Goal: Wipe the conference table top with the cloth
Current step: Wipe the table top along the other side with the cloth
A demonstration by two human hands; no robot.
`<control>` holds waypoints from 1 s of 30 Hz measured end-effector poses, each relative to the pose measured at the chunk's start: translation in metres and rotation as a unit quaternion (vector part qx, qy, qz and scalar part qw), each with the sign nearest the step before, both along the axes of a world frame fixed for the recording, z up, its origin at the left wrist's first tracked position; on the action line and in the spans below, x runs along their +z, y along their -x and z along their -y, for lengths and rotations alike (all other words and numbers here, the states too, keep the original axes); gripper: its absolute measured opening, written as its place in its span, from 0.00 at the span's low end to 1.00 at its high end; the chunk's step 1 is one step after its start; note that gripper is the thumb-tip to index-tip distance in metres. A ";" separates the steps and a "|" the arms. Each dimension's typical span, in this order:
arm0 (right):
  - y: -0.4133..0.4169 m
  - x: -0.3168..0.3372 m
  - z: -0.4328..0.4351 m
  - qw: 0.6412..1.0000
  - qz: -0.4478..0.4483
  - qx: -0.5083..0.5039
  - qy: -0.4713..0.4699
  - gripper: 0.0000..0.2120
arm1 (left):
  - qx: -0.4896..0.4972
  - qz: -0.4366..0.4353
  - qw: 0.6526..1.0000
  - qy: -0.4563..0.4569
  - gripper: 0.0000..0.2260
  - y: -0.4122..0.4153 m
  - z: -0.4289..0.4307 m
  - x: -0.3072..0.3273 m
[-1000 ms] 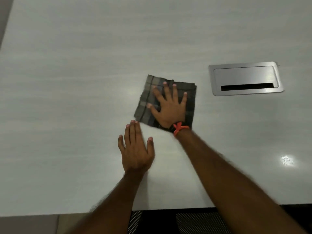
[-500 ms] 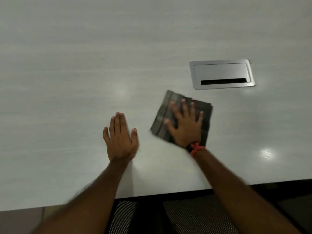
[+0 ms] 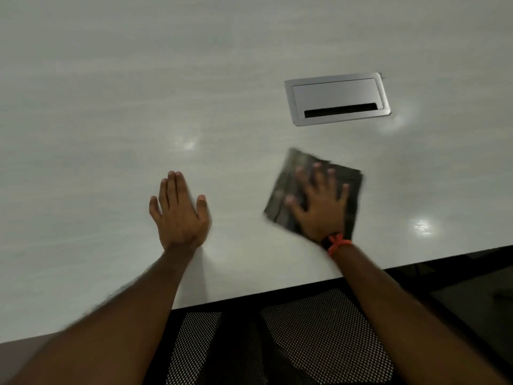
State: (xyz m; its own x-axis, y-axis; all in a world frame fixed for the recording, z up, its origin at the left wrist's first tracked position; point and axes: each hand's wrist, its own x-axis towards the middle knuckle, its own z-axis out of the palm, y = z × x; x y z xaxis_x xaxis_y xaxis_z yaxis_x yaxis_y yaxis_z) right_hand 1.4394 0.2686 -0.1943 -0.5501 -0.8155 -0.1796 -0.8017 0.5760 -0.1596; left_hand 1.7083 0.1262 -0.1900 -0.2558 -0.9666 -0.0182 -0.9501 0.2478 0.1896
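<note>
A person's right hand (image 3: 319, 209) presses flat on a folded dark plaid cloth (image 3: 280, 201) on the pale conference table top (image 3: 138, 93), just on the near side of the brushed-metal cable hatch (image 3: 337, 98) set flush in the surface. The fingers of that hand are straight and spread apart, palm down, covering the middle of the cloth; nothing is gripped or pinched. The cloth lies flat on the table at a slant to the hatch, its far corner pointing toward the hatch's left end, with a strip of bare table between the two. Its edges and the fingertips are blurred, so the folds cannot be made out. An orange band (image 3: 337, 243) circles the right wrist at the edge of the cloth farthest from the hatch.

The left hand (image 3: 179, 215) lies palm down on the table, well to the left of the hatch and nearer the camera than it, apart from the cloth. Its four fingers are straight and close together, the thumb held out to the side; it holds nothing.

The hatch's lid is closed, with a dark slot along its near side. Past the table's near edge, on the side away from the hatch, a black mesh chair (image 3: 319, 337) shows between the two forearms.
</note>
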 end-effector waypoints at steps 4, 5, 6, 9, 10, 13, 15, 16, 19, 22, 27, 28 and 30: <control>-0.005 0.001 0.011 0.961 0.002 -0.276 0.011 0.37 | -0.003 -0.001 1.000 0.001 0.31 -0.001 0.000 -0.002; -0.032 0.003 0.018 0.961 -0.007 -0.277 0.019 0.37 | -0.003 -0.004 1.000 0.000 0.31 -0.002 0.000 -0.002; -0.064 0.003 0.021 0.971 -0.013 -0.238 0.025 0.37 | -0.003 -0.008 1.000 -0.002 0.31 -0.002 -0.001 -0.001; -0.130 0.002 0.004 0.999 0.014 0.027 0.011 0.37 | -0.004 -0.015 1.000 -0.016 0.31 -0.001 -0.001 0.000; -0.124 0.002 -0.004 0.996 0.028 0.081 0.017 0.37 | -0.004 -0.015 1.000 -0.017 0.31 -0.001 0.000 0.000; -0.063 -0.001 -0.034 0.999 0.000 0.036 0.011 0.37 | 0.003 -0.012 1.000 -0.013 0.31 -0.001 0.000 -0.001; -0.019 -0.004 -0.053 0.995 -0.011 -0.102 -0.002 0.38 | 0.003 -0.012 1.000 -0.021 0.31 -0.001 -0.001 -0.001; -0.007 -0.003 -0.058 0.985 -0.009 -0.172 0.002 0.38 | 0.002 -0.011 1.000 -0.023 0.31 0.000 -0.001 -0.001; -0.037 -0.003 -0.041 0.955 -0.010 -0.296 0.007 0.36 | 0.002 -0.011 1.000 -0.021 0.31 0.000 0.000 -0.003; -0.123 0.002 -0.018 0.976 -0.010 -0.216 0.004 0.36 | -0.002 -0.011 1.000 -0.025 0.31 0.000 0.000 -0.003; -0.142 0.004 -0.037 0.999 0.032 0.018 -0.003 0.37 | 0.000 -0.009 1.000 -0.020 0.31 -0.001 0.001 -0.002; -0.127 0.002 -0.044 1.000 0.018 0.013 -0.004 0.37 | -0.001 -0.007 1.000 -0.022 0.31 -0.001 0.001 -0.002; -0.098 0.001 -0.054 0.997 0.006 -0.078 -0.013 0.38 | 0.000 -0.021 0.999 -0.031 0.30 -0.003 0.003 -0.001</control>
